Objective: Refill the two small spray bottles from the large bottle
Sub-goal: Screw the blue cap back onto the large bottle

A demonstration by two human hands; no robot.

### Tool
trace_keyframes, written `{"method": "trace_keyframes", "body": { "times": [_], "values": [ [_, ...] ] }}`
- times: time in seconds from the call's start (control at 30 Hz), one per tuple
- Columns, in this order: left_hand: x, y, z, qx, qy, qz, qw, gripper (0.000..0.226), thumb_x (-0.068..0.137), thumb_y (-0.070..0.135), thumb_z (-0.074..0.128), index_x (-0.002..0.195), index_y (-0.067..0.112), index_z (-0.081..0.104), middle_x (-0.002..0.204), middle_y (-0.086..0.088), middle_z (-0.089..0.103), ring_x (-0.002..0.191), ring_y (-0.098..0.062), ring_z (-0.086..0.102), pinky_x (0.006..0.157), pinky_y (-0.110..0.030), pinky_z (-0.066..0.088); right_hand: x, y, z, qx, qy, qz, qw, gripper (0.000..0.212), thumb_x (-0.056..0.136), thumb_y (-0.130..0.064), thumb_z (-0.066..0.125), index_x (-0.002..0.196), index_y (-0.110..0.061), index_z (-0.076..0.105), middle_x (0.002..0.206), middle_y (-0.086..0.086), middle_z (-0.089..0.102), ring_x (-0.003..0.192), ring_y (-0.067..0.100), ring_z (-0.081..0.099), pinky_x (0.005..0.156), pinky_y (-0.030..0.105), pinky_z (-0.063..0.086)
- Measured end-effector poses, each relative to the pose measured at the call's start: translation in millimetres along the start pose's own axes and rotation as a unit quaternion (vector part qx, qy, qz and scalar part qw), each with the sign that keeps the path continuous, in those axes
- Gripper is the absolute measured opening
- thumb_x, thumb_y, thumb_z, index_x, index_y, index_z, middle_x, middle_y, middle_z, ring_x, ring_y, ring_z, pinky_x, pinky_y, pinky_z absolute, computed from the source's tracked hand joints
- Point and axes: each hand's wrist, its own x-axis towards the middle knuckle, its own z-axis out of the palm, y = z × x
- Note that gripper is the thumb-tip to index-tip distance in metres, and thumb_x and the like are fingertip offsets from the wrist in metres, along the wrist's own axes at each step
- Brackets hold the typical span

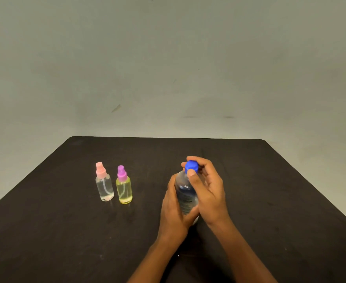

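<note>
The large clear bottle (pixel 185 190) stands upright on the black table (pixel 65 231), right of centre. My left hand (pixel 173 211) grips its body from the left. My right hand (pixel 205 190) pinches its blue cap (pixel 191 166) between thumb and fingers. Two small spray bottles stand side by side to the left, both upright with their spray heads on. The clear one with a pink head (pixel 104 183) holds a little liquid at its bottom. The yellow one with a purple head (pixel 124 186) stands just right of it.
A plain grey wall (pixel 168 68) rises behind the table's far edge. The table's left and right edges slant outward toward me.
</note>
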Motion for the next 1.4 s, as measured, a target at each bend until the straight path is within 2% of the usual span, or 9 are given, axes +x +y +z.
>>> {"method": "trace_keyframes", "body": {
  "times": [0.3, 0.4, 0.5, 0.6, 0.73, 0.9, 1.07, 1.2, 1.4],
  "values": [
    [-2, -6, -1, 0.020, -0.021, -0.021, 0.999, 0.079, 0.070, 0.035, 0.070, 0.133, 0.053, 0.028, 0.115, 0.012, 0.060, 0.102, -0.014, 0.062, 0.080, -0.035, 0.055, 0, 1, 12, -0.095, 0.085, -0.011, 0.992, 0.029, 0.080, -0.028, 0.075, 0.099, -0.027, 0.054, 0.095, -0.011, 0.062, 0.092, 0.014, 0.063, 0.080, 0.033, 0.054],
    [-2, -3, -1, 0.016, -0.017, -0.015, 1.000, 0.077, 0.070, 0.033, 0.070, 0.131, 0.055, 0.029, 0.117, 0.013, 0.059, 0.105, -0.012, 0.061, 0.083, -0.031, 0.054, -1, 0, 10, -0.072, 0.058, -0.005, 0.996, 0.034, 0.082, -0.036, 0.070, 0.110, -0.028, 0.052, 0.108, -0.012, 0.061, 0.103, 0.015, 0.061, 0.086, 0.034, 0.053],
    [-1, 1, -1, 0.004, -0.005, -0.004, 1.000, 0.075, 0.071, 0.031, 0.071, 0.129, 0.057, 0.033, 0.119, 0.020, 0.057, 0.107, -0.007, 0.060, 0.082, -0.016, 0.049, -2, 1, 4, -0.021, 0.014, -0.017, 1.000, 0.033, 0.091, -0.026, 0.054, 0.124, -0.026, 0.053, 0.125, -0.008, 0.058, 0.117, 0.021, 0.057, 0.095, 0.036, 0.048],
    [-1, 3, -1, -0.011, 0.000, -0.006, 1.000, 0.073, 0.072, 0.029, 0.073, 0.128, 0.057, 0.034, 0.121, 0.021, 0.056, 0.110, -0.008, 0.060, 0.084, -0.014, 0.047, -1, 1, 0, 0.003, -0.003, -0.022, 1.000, 0.026, 0.093, -0.016, 0.049, 0.116, -0.018, 0.061, 0.117, -0.003, 0.065, 0.114, 0.022, 0.060, 0.093, 0.035, 0.050],
    [-1, 3, -1, -0.017, -0.002, -0.003, 1.000, 0.072, 0.072, 0.026, 0.073, 0.128, 0.054, 0.036, 0.119, 0.018, 0.058, 0.107, -0.009, 0.061, 0.081, -0.014, 0.048, 0, 0, 0, 0.018, 0.020, -0.022, 0.999, 0.018, 0.087, -0.012, 0.062, 0.104, -0.018, 0.063, 0.103, -0.001, 0.068, 0.103, 0.023, 0.065, 0.086, 0.034, 0.053],
    [-1, 2, -1, -0.007, -0.002, -0.007, 1.000, 0.077, 0.070, 0.027, 0.074, 0.129, 0.057, 0.033, 0.118, 0.020, 0.057, 0.105, -0.008, 0.062, 0.079, -0.014, 0.048, 3, -3, 5, -0.032, 0.067, -0.020, 0.997, 0.029, 0.075, -0.009, 0.078, 0.089, -0.028, 0.061, 0.091, -0.006, 0.065, 0.091, 0.016, 0.065, 0.079, 0.024, 0.053],
    [-2, -2, -1, 0.001, -0.005, -0.004, 1.000, 0.078, 0.071, 0.027, 0.074, 0.130, 0.056, 0.032, 0.115, 0.016, 0.060, 0.103, -0.011, 0.063, 0.080, -0.019, 0.050, 1, -3, 10, -0.059, 0.079, -0.002, 0.995, 0.041, 0.072, -0.021, 0.082, 0.102, -0.033, 0.056, 0.098, 0.002, 0.060, 0.091, 0.018, 0.063, 0.082, 0.034, 0.054],
    [-1, 1, -2, -0.001, -0.005, 0.008, 1.000, 0.077, 0.072, 0.028, 0.073, 0.131, 0.055, 0.032, 0.120, 0.017, 0.058, 0.106, -0.010, 0.062, 0.082, -0.018, 0.050, -2, -3, 6, -0.009, 0.039, -0.001, 0.999, 0.043, 0.084, -0.030, 0.063, 0.125, -0.033, 0.051, 0.114, -0.002, 0.060, 0.106, 0.021, 0.062, 0.089, 0.036, 0.052],
    [-1, 2, -1, -0.007, -0.002, -0.001, 1.000, 0.073, 0.071, 0.029, 0.073, 0.127, 0.056, 0.035, 0.119, 0.021, 0.057, 0.106, -0.007, 0.061, 0.081, -0.014, 0.048, -3, -2, 3, 0.026, 0.047, -0.010, 0.998, 0.024, 0.085, -0.012, 0.065, 0.107, -0.020, 0.064, 0.105, -0.002, 0.068, 0.102, 0.020, 0.066, 0.085, 0.035, 0.054]
  ]
}}
